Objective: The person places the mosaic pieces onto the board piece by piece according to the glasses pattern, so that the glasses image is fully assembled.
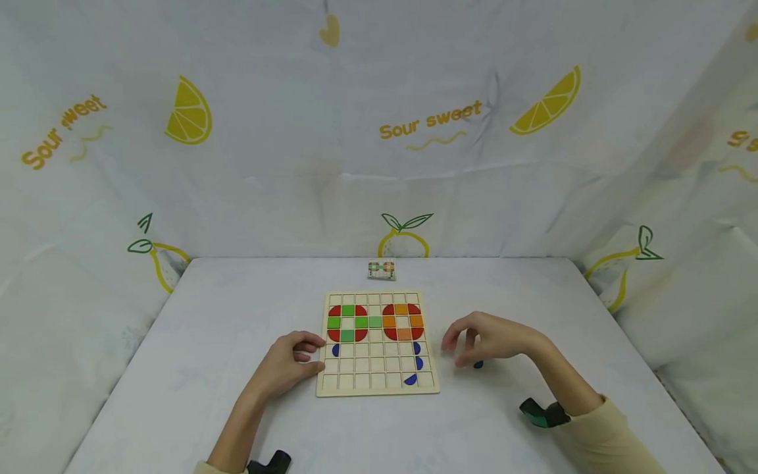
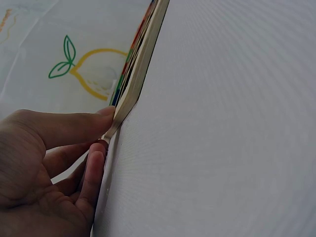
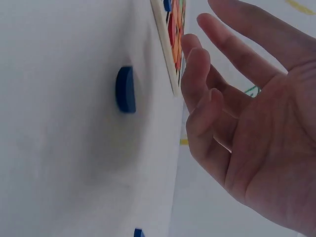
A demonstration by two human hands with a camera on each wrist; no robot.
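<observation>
A square wooden grid board (image 1: 377, 366) lies on the table with red, green and orange tiles in its upper rows. Blue half-circle pieces sit lower down: one at the left (image 1: 335, 350), several at the right, the lowest (image 1: 410, 380) turned at a slant. My left hand (image 1: 285, 364) touches the board's left edge with thumb and fingertips. Right of the board my right hand (image 1: 488, 336) hovers with loosely bent fingers, holding nothing. Beneath it a loose blue half-circle piece (image 3: 126, 90) is on the table; part of another blue piece (image 3: 138, 232) shows at the right wrist view's lower edge.
Behind the board lies a small card (image 1: 381, 268) printed with a similar coloured pattern. A white cloth covers the table (image 1: 266, 283). White curtains (image 1: 284, 164) with lemon prints hang behind and at the sides. Dark devices (image 1: 541, 415) are worn at both wrists.
</observation>
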